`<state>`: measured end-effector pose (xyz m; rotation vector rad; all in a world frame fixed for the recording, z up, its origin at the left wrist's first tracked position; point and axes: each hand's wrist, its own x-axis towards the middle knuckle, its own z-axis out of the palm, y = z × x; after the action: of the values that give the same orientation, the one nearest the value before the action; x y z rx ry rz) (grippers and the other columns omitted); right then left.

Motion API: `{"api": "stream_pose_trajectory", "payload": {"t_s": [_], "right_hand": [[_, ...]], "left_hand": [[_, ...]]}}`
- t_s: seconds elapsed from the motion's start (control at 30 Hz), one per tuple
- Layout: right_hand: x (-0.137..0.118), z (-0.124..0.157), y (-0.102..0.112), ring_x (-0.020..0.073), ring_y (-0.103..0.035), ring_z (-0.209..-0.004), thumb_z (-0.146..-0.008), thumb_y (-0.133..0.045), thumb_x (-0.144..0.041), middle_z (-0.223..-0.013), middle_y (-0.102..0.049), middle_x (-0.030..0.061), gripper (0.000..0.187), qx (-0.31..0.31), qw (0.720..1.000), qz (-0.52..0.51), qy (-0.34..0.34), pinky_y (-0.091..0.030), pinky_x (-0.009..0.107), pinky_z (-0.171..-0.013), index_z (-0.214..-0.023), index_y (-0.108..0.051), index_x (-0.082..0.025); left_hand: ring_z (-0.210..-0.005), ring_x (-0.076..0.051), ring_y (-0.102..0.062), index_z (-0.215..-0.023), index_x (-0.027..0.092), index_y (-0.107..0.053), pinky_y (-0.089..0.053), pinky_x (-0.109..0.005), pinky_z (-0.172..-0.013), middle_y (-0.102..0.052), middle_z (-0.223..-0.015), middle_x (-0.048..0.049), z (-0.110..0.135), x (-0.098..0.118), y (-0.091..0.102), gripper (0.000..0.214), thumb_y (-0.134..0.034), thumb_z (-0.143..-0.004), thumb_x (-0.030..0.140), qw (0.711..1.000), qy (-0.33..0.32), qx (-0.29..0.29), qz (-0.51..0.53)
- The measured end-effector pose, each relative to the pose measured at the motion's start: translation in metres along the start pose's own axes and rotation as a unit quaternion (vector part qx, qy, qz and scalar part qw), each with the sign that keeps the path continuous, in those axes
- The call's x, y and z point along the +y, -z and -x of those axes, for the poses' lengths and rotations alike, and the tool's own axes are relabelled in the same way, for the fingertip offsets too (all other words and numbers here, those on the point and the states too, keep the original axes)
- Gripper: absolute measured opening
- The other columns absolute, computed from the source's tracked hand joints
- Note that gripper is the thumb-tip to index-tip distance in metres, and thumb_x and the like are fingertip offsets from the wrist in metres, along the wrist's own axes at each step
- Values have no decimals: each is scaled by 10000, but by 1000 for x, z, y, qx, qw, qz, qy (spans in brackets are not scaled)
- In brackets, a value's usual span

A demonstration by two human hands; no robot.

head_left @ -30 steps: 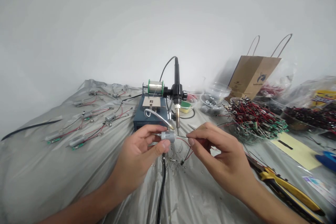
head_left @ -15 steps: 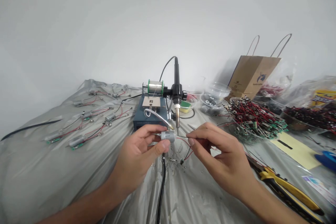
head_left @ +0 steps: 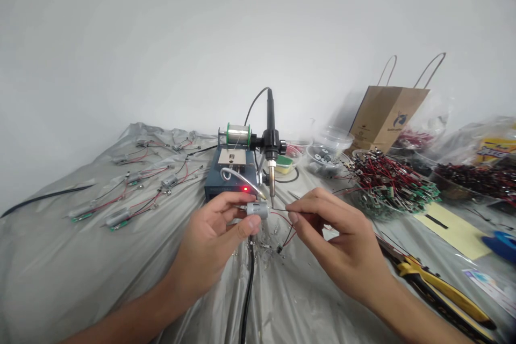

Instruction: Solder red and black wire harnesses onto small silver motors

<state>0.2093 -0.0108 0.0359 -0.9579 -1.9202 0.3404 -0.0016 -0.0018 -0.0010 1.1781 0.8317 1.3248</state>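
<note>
While pinching motor [head_left: 257, 209] in left hand [head_left: 215, 232], wire [head_left: 278, 209] in right hand [head_left: 337, 232], note red light [head_left: 245, 189] newly lit at motor's eleven o'clock, probably signalling heating iron [head_left: 272, 176].

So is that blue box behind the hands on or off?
Apparently on: a red light glows on the front of the blue box, just above the left hand.

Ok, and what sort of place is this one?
Probably a small electronics soldering workspace: a soldering iron is held tip-down beside a spool of solder, wired motors lie to the left, and wired green boards are heaped to the right.
</note>
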Motion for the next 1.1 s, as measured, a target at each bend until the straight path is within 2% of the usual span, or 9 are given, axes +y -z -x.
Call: {"api": "stream_pose_trajectory", "payload": {"t_s": [1.1], "right_hand": [[-3,0,0,145,-568,-621,-958,-631,-150,-752,-628,22,142,-3,1000,3,4,-443,270,-523,-922,-760,-197]], "left_hand": [[-857,-157,-702,-1062,220,-738,-581,-245,-768,-788,-945,-28,1,1,0,214,-825,-871,258,1000,-8,-3,-6]]}}
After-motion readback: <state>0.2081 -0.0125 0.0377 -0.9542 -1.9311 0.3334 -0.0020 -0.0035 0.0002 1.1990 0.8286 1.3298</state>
